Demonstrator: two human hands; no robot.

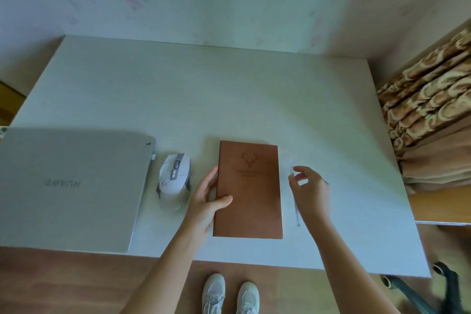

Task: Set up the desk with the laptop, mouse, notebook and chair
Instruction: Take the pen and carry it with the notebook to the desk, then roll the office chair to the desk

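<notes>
2 hands work a pale table (229,99) against papered walls: left hand (204,201) grips the brown notebook (251,194), right hand (309,190) pinches a pen (295,208).

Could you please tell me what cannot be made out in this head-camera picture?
- Chair: only its base shows; the desk and the picture's corner hide the rest.
- Laptop: cut off by the left edge.
- Pen: the right hand covers its middle, so the grip is unclear.
- Notebook lettering: too small.
</notes>
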